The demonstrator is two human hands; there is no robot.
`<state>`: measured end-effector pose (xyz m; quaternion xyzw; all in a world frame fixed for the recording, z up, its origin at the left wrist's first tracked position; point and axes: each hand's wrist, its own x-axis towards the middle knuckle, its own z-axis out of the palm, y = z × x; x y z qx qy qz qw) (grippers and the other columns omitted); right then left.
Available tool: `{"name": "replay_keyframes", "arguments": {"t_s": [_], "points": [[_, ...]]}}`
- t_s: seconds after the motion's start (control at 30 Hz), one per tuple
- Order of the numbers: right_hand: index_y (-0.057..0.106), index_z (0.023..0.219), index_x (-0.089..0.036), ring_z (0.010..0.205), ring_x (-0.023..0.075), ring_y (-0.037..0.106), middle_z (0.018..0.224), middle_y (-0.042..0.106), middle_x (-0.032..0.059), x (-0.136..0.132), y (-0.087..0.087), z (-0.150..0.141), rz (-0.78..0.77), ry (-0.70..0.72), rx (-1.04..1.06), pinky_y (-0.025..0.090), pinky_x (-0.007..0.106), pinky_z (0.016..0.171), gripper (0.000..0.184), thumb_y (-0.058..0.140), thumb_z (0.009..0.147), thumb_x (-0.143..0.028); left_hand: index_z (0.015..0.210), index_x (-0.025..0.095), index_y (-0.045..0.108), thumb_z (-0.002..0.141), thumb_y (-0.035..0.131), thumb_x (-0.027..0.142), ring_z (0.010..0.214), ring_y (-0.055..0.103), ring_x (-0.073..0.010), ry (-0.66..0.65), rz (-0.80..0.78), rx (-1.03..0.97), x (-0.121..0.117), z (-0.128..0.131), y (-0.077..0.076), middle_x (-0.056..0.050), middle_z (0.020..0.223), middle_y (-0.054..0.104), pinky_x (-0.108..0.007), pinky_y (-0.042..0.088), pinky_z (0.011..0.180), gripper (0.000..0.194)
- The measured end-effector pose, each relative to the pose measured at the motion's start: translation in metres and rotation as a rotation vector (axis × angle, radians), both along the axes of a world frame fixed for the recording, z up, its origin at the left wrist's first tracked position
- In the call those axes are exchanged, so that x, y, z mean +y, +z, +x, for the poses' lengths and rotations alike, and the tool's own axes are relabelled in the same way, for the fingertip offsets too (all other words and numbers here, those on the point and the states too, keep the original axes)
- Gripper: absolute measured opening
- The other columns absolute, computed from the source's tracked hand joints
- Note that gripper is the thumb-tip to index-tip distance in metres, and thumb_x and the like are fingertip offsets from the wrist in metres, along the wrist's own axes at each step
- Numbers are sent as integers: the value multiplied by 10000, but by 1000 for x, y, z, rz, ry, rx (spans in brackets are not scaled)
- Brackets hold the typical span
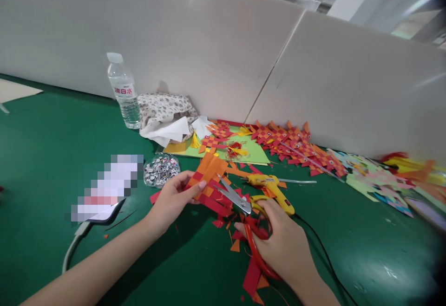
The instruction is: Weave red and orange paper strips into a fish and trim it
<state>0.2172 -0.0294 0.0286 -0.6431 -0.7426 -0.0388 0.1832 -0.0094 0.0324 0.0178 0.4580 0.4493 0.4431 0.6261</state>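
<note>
My left hand (174,198) pinches a woven piece of red and orange paper strips (208,176) just above the green table. My right hand (280,245) grips red-and-yellow handled scissors (240,206), fingers through the loops. The scissor blades are parted and point up-left at the edge of the woven piece. Red and orange paper scraps (251,276) lie under and in front of both hands.
A yellow glue gun (272,186) with a black cord lies right behind the scissors. A dish of googly eyes (160,169), a phone on a cable (104,204), a water bottle (122,93), a patterned cloth (163,111) and a row of finished woven paper fish (296,146) line the white partition.
</note>
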Motion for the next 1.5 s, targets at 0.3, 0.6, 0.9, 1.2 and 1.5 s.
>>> {"name": "replay_keyframes", "arguments": {"t_s": [0.3,0.6,0.9,1.2,1.5], "points": [[513,960,-236,777,229,648,940,631,64,-2,-2,-2,13,15,-11,471,267,515,395,611,712,-527,868,169,618,734,660,387,664,604,-123,-113,37,3,-5,5,-2,-12,801,665,-233,494,588,260],[476,948,-224,811,242,613,922,591,74,-5,-1,-12,17,55,-11,481,294,576,332,619,684,-364,839,185,624,737,652,297,788,629,-148,-183,31,-93,-12,12,-10,2,837,673,-263,494,738,154],[463,929,-223,773,235,587,869,570,59,-6,1,-17,-30,64,26,471,305,582,326,629,675,-343,847,177,621,715,662,257,812,637,-166,-180,-52,-162,-19,18,-9,-9,852,689,-290,487,769,160],[462,935,-203,755,236,593,849,575,68,-6,0,-16,-43,77,29,470,300,565,356,642,681,-376,822,166,638,715,671,262,809,648,-177,-177,-54,-145,-18,16,-9,-22,843,710,-287,490,753,147],[482,872,-207,636,197,587,737,578,23,-6,-1,-16,-76,53,95,443,271,506,356,676,653,-410,835,168,664,727,683,246,788,652,-144,-162,-52,-190,-19,17,-10,-16,868,724,-250,499,740,136]]}}
